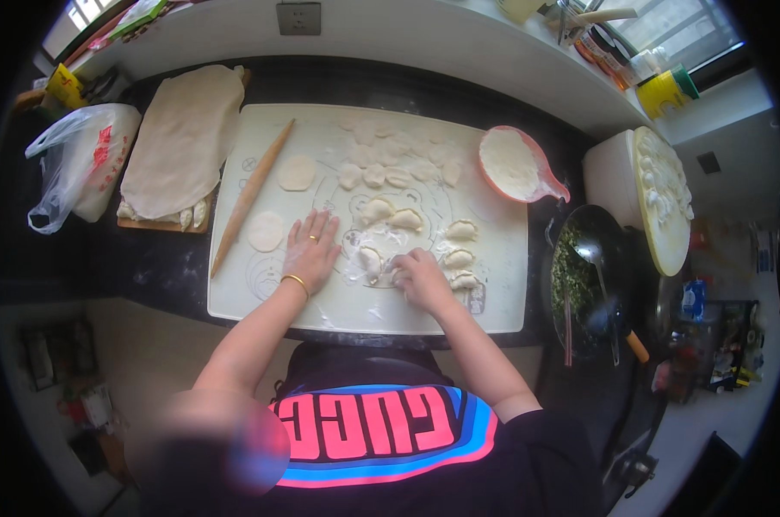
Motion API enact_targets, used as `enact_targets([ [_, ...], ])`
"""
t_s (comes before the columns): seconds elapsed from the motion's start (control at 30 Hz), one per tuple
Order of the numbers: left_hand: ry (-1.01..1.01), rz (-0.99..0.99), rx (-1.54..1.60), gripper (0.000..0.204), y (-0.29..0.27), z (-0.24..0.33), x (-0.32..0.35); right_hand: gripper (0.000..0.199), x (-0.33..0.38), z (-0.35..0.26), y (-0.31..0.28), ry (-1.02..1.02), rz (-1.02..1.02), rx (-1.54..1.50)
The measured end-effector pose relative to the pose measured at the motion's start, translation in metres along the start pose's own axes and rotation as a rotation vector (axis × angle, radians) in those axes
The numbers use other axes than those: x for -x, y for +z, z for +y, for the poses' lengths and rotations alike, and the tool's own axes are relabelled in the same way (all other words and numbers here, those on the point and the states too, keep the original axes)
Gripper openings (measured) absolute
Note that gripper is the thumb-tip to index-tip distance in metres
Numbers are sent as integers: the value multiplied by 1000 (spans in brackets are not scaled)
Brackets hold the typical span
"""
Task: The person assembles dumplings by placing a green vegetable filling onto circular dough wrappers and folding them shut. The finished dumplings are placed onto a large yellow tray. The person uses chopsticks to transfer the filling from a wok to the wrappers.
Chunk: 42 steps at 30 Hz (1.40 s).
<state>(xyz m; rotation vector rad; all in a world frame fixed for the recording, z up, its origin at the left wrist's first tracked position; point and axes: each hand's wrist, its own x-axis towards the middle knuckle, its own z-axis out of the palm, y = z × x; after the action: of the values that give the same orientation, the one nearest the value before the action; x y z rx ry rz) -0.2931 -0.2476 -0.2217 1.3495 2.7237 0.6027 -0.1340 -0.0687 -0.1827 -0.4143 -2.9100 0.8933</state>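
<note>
On the dark counter, head view: one white pastry mat, dusted with flour.

Hidden or unclear: the piece of dough under the right hand is covered by the curled fingers, so its shape cannot be made out. Flour blurs the mat markings around both hands. The lower frame is taken up by the person's dark top.

Dough piece: at the mat's lower middle, directly beneath the right hand, with a folded dumpling just beside it at 9 o'clock and more dumplings at 2 o'clock.

Right hand: fingers bent and closed down over the dough, forearm entering from 5 o'clock.

Left hand: open, flat, palm down on the mat, fingers spread toward 12 o'clock, holding nothing; ring and gold bangle visible. Round wrapper just beside it at 9 o'clock.

Also: rolling pin lying diagonally at 10 o'clock; pink flour bowl at 2 o'clock.
</note>
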Motion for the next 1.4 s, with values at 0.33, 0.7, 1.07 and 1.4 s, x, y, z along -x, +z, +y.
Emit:
enact_targets([
  [0.33, 28, 28, -11, 49, 2, 0, 1, 30, 6, 61, -61, 60, 56, 48],
  [0.7, 18, 31, -39, 50, 9, -2, 1, 35, 53, 63, -66, 45, 24, 10],
  [1.07, 31, 30, -14, 49, 6, -2, 3, 33, 66, 64, -46, 224, 268, 110],
  [1.4, 553, -64, 280, 47, 15, 31, -16, 36, 76, 54, -39, 279, 212, 171],
])
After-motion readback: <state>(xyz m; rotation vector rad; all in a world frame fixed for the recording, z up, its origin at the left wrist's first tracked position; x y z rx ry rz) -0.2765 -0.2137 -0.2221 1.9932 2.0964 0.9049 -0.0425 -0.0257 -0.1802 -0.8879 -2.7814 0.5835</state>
